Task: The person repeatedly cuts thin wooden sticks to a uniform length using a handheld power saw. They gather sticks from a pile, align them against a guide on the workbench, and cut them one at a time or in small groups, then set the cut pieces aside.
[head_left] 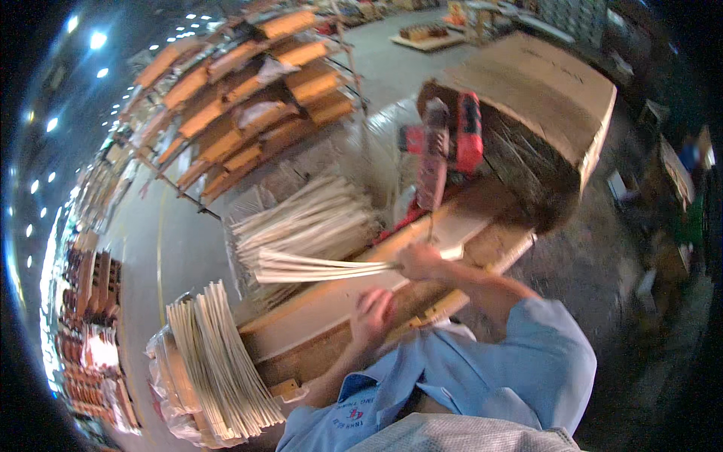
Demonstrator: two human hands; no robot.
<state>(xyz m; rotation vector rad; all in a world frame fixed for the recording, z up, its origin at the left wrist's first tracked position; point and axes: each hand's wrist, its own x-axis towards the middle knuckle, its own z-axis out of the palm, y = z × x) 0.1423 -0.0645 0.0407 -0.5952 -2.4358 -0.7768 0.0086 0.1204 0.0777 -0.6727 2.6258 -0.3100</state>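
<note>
A fanned bundle of thin pale strips [324,269], like wooden or cane rods, sticks out leftward from my right hand [419,262], which is closed around its right end. A short end of the bundle shows past the hand. This hand is close below a red and black powered machine [433,158] with an upright body. Nearer to me, my left hand [373,313] is over the long wooden bench [301,324], apart from the bundle. Its fingers look bent but are blurred, and I cannot tell whether they hold anything.
A loose heap of pale strips [301,226] lies beyond the bench. Another stack of strips [222,361] rests at the bench's left end. A large cardboard box [527,98] stands behind the machine at right. Farther left is a rack with orange-brown boards [248,98].
</note>
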